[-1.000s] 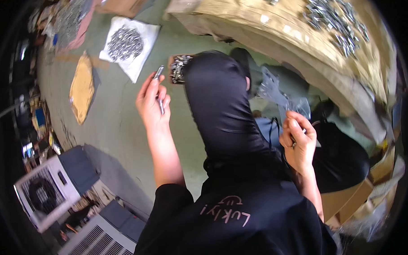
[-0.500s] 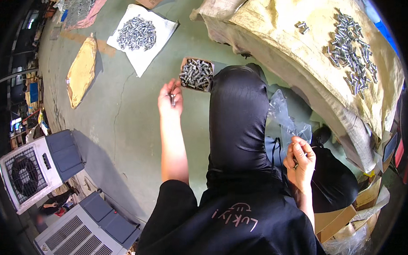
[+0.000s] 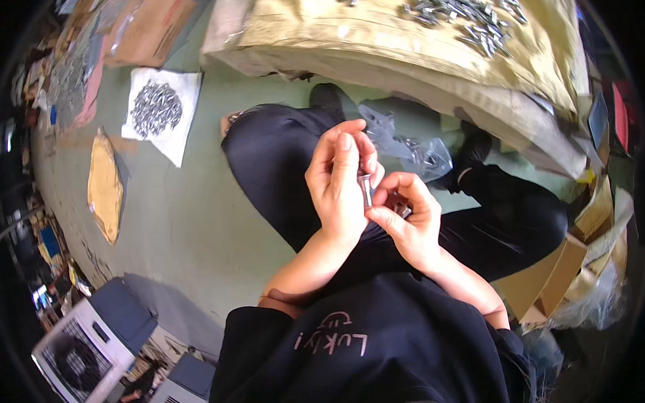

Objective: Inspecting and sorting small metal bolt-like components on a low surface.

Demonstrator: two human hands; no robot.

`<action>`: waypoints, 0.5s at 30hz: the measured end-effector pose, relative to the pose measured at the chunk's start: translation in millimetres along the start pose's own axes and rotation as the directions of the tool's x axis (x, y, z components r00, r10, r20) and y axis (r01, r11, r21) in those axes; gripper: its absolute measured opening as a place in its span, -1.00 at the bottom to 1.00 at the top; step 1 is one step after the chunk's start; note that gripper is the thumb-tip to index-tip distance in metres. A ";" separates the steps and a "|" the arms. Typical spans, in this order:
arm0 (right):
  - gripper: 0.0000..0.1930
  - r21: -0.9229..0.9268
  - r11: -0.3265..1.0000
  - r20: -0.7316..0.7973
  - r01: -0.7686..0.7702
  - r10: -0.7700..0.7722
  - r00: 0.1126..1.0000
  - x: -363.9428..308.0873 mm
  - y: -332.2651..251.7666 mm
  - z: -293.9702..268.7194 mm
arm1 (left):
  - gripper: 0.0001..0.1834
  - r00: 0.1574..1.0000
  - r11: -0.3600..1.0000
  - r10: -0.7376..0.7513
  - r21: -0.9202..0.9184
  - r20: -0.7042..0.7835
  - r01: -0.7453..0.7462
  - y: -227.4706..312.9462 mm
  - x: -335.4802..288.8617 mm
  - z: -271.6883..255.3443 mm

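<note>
Both my hands meet in front of my lap around a small silver metal cylinder with a flanged top (image 3: 367, 190). My left hand (image 3: 338, 179) has its fingers curled around the upper end. From below, my right hand (image 3: 414, 225) pinches near the lower end with thumb and index finger. Another metal piece (image 3: 403, 210) shows inside the right hand's curled fingers. Whether more pieces sit in the left palm is hidden. Beyond the hands, a clear plastic bag (image 3: 414, 152) with metal pieces in it lies on the floor.
Metal pieces lie on a white sheet (image 3: 185, 128) at the left and on a cloth-covered surface (image 3: 316, 24) at the far right. My bent knee mostly hides a small box (image 3: 227, 124). Cardboard boxes (image 3: 549, 279) stand at right; an air cooler (image 3: 93, 344) stands lower left.
My left hand has come from beside the small box to meet my right hand at the middle. The right hand has moved inward from the right. The whole view has shifted and turned.
</note>
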State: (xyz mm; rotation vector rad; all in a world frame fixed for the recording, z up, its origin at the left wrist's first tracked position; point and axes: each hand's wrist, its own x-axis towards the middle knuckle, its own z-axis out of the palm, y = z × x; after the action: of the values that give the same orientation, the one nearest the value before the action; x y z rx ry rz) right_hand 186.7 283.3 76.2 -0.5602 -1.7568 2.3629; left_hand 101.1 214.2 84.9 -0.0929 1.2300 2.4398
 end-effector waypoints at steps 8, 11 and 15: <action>-0.84 0.182 0.979 -0.171 -0.089 0.121 0.978 -6.9 3.4 -31.3 | -0.72 0.989 0.994 -0.094 0.058 0.115 0.088 -20.8 6.0 5.3; -0.84 0.381 0.918 -0.189 -0.109 0.193 0.963 -5.4 0.7 -41.3 | -0.71 0.981 0.960 -0.194 0.207 0.011 0.188 -16.7 4.4 -3.1; -0.84 0.284 0.958 -0.213 -0.042 0.106 0.971 -2.4 -1.7 -49.1 | -0.67 0.934 0.901 -0.304 0.374 0.186 0.219 -7.8 -3.7 -17.1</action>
State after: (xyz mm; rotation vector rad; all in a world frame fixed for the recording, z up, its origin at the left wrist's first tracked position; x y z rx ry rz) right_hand 207.3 326.9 66.2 -0.8254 -1.3028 2.4241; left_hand 105.5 203.7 69.4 0.1272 1.4125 1.9071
